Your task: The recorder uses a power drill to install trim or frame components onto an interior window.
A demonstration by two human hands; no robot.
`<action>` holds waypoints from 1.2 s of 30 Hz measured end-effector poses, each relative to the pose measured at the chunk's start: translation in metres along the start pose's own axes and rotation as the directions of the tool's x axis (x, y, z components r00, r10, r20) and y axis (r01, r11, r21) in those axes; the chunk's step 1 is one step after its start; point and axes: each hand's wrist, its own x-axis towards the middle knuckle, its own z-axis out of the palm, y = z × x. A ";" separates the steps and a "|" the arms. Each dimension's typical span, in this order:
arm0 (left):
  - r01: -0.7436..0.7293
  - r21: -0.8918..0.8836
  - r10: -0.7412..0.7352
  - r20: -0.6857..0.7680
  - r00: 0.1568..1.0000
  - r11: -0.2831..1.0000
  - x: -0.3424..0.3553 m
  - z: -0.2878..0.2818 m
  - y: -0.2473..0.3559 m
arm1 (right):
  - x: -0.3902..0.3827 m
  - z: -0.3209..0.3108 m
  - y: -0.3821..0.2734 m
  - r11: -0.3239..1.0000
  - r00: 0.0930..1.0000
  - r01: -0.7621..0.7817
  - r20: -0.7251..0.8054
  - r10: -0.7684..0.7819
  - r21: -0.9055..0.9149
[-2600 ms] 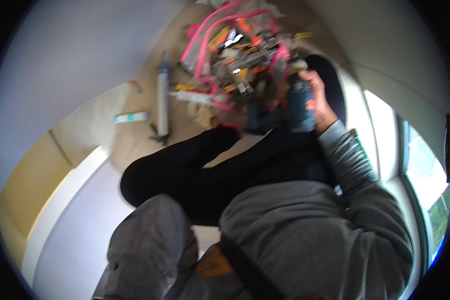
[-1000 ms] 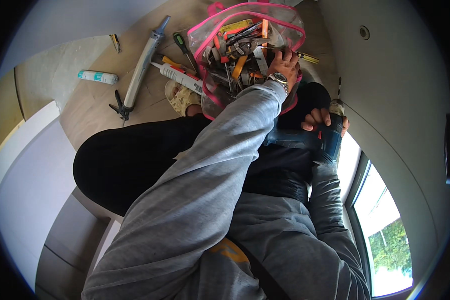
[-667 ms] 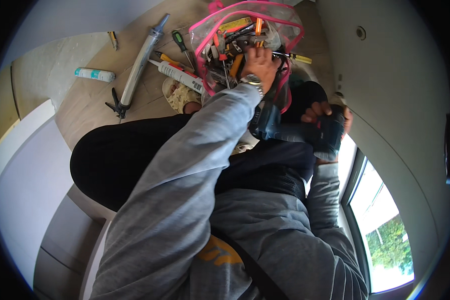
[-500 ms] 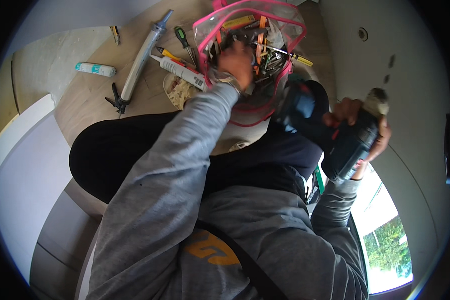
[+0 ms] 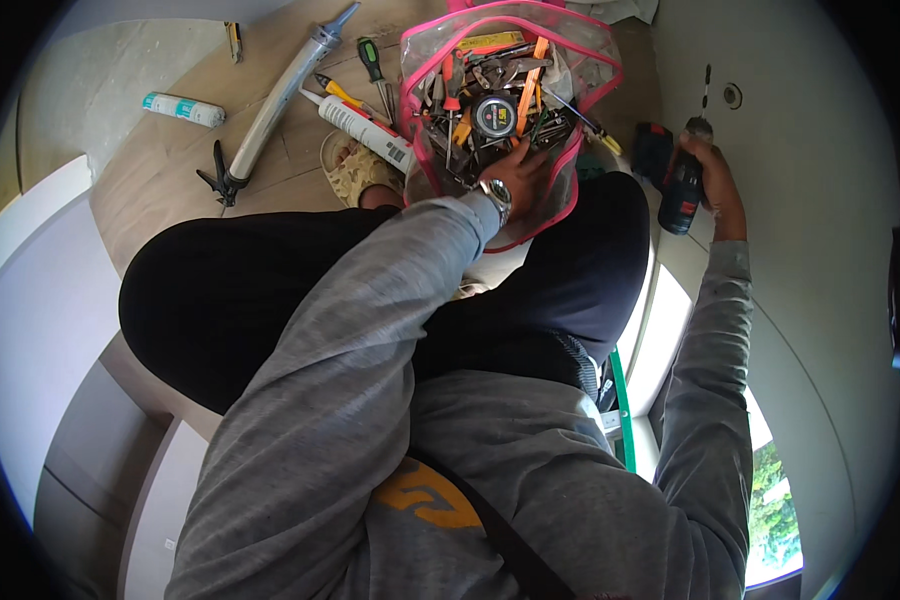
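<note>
A clear tool bag (image 5: 576, 205) with pink edging lies unzipped in front of me, full of loose hand tools. Inside its near part is my left hand (image 5: 520, 180), fingers apart among the tools and partly hidden; I see nothing gripped in it. A round tape measure (image 5: 495, 116) lies just beyond those fingers, beside an orange-handled tool (image 5: 532, 80) and a red-handled screwdriver (image 5: 451, 85). To the right, my right hand (image 5: 715, 170) is closed around a dark cordless drill (image 5: 681, 198), its bit (image 5: 707, 88) pointing away from me near the wall.
Left of the bag lie a green-black screwdriver (image 5: 371, 62), a white sealant cartridge (image 5: 365, 132), a long caulking gun (image 5: 282, 105), a small white-teal tube (image 5: 183, 108) and a utility knife (image 5: 233, 42). A pale wall (image 5: 800, 200) with a round hole stands at the right.
My right hand has carried the drill forward toward the wall, turning its bit away from me. My left hand has drawn nearer within the bag, and the tape measure now shows.
</note>
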 end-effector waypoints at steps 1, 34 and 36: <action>0.031 0.061 -0.032 0.011 0.999 0.998 0.001 0.001 0.008 | 0.002 -0.002 0.003 1.000 1.000 -0.005 0.005 0.005 -0.004; 0.459 0.147 -0.464 0.004 0.886 0.876 0.043 -0.173 -0.130 | -0.012 0.141 0.081 0.903 0.869 0.144 -0.385 -0.311 -0.404; 0.143 -0.082 -0.137 0.074 0.988 0.986 0.076 -0.141 -0.085 | -0.006 0.133 0.097 0.894 0.864 0.202 -0.357 -0.355 -0.400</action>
